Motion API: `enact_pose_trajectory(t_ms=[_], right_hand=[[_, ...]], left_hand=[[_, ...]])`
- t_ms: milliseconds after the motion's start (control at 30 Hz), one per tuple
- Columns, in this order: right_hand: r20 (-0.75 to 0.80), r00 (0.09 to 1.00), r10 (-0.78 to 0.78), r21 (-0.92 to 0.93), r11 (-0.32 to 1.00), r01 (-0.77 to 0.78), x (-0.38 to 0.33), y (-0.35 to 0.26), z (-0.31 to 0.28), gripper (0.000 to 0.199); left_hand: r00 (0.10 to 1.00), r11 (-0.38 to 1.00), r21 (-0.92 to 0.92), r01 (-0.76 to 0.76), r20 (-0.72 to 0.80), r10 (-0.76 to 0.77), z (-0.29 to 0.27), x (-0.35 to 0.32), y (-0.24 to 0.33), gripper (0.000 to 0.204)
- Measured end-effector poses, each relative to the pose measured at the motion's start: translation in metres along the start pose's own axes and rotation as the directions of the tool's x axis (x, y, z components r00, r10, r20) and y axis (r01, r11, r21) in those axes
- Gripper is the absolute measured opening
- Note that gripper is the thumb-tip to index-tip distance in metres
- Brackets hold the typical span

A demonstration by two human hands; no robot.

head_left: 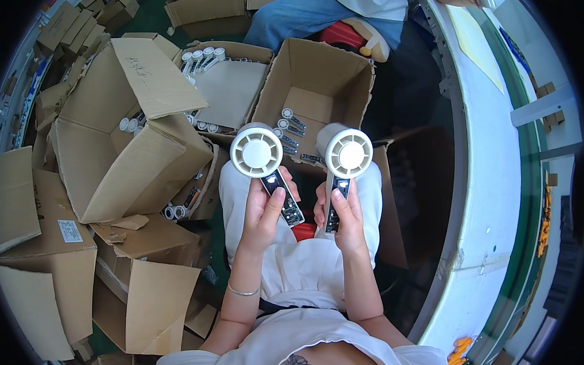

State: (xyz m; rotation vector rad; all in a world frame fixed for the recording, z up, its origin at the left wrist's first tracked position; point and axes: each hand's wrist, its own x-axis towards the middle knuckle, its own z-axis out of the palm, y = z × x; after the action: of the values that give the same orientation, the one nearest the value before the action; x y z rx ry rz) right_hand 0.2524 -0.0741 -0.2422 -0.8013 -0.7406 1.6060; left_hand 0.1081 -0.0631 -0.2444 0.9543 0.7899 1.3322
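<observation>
Open boxes (122, 154) on the floor at left, some holding more fans. Left hand (264, 210) is closed around the black handle of a white fan (257, 150), thumb on the handle, held over the lap. Right hand (343, 213) grips a second fan (348, 152) the same way, just beside. Open box (314, 93) beyond them. Conveyor (497, 190) along the right.

From my remote seat, the green floor (153, 13) across the left half of the frame carries open cardboard boxes (123, 144), some holding white handheld fans (203, 56). Flattened cardboard sheets (11, 198) lie at far left. At right, a curved white table (491, 189) bears a pale yellow sheet (477, 41).
</observation>
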Motion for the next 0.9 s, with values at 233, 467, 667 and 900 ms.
enact_pose_trajectory(t_ms=[233, 467, 667, 900], right_hand=[[-0.033, 0.999, -0.025, -0.020, 0.999, 0.024, -0.0008, 0.0001, 0.0013, 0.043], [-0.012, 0.999, -0.036, -0.034, 0.999, 0.035, -0.0032, -0.0007, 0.0021, 0.045], [-0.018, 0.999, -0.050, -0.053, 0.997, 0.049, -0.0053, 0.0001, 0.0030, 0.046], [-0.039, 0.993, -0.112, -0.145, 0.984, 0.106, -0.0072, -0.0005, 0.0057, 0.047]], left_hand=[[1.000, 0.999, -0.039, 0.022, 0.012, -0.021, 0.0004, -0.0009, 0.0017, 0.028], [1.000, 0.999, -0.038, 0.006, -0.009, -0.007, 0.0016, -0.0040, 0.0011, 0.028], [1.000, 1.000, -0.013, 0.009, 0.014, -0.009, 0.0016, -0.0050, 0.0030, 0.028], [1.000, 1.000, 0.016, -0.024, 0.017, 0.024, 0.0056, -0.0065, 0.0057, 0.027]])
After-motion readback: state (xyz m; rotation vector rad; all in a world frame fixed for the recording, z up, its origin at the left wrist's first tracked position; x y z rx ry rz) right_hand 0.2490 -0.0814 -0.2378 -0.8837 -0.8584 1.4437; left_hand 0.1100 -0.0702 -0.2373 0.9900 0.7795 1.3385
